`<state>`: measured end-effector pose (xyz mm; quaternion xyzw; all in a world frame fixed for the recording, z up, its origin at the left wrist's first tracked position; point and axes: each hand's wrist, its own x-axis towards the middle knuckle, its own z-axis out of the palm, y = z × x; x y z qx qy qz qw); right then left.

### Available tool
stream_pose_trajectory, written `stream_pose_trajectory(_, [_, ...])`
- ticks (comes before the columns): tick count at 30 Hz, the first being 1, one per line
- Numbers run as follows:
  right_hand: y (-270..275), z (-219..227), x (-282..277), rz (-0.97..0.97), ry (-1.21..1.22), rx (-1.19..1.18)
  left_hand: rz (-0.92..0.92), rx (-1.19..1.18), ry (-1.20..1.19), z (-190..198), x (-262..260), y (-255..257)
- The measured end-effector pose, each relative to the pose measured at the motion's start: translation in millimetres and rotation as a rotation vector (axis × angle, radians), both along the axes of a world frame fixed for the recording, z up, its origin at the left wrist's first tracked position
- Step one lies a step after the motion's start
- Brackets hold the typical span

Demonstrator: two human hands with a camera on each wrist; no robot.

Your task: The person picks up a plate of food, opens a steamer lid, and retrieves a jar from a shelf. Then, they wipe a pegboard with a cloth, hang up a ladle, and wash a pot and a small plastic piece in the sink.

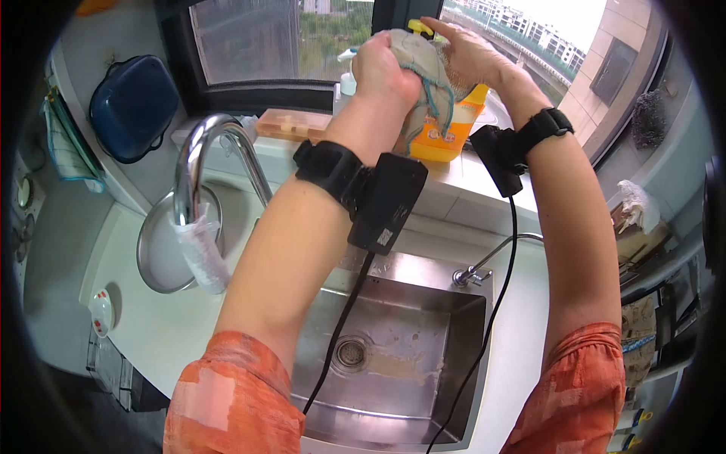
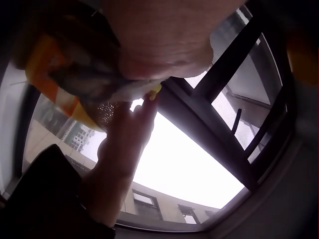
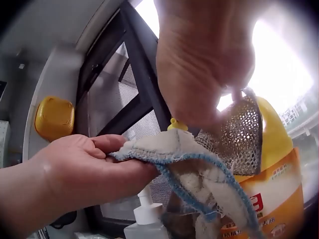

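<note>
My left hand (image 1: 384,69) pinches an off-white cloth (image 3: 174,143) with blue edging between thumb and fingers, and the cloth's loose end hangs down. Right beside the cloth, a yellow pump nozzle (image 3: 177,124) pokes out from under my right hand (image 1: 476,57). In the left wrist view the right fingers reach out straight to the yellow nozzle (image 2: 155,91). Below them stands a big yellow and orange detergent bottle (image 1: 446,140), partly covered by the cloth. A silvery mesh scouring cloth (image 3: 237,134) hangs against the bottle, beneath the right hand.
The bottle stands on the window sill, near a white pump bottle (image 3: 148,219) and an orange box (image 1: 293,122). Below lies a steel sink (image 1: 408,393) with a small tap (image 1: 473,276). The big curved faucet (image 1: 198,151) and a round metal pan (image 1: 162,250) are at left.
</note>
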<state>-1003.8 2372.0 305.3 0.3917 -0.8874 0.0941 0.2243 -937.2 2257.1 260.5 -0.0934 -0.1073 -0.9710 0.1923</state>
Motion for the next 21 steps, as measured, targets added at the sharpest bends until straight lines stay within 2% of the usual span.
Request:
stream_pose_trajectory(3, [1,-1,1,0.057,-0.064,-0.042,-0.042,-0.002,0.015,-3,-8,-2])
stream_pose_trajectory(9, [2,-11,3,0.036,0.014,-0.048,-0.024,-0.015,-0.008,-9,-14,5])
stream_pose_trajectory(11, [-2,-13,2,-0.030,-0.009,-0.055,-0.048,0.008,0.011,-7,-13,4])
stream_pose_trajectory(15, [-3,-5,3,-0.028,-0.099,-0.047,-0.064,-0.001,0.013,-12,-4,5])
stream_pose_trajectory(19, [-3,-8,5,-0.042,0.059,-0.044,-0.134,-0.028,0.109,-23,20,8])
stream_pose_trajectory(21, [-1,-8,7,-0.052,0.366,-0.002,-0.160,-0.045,0.126,-37,51,16])
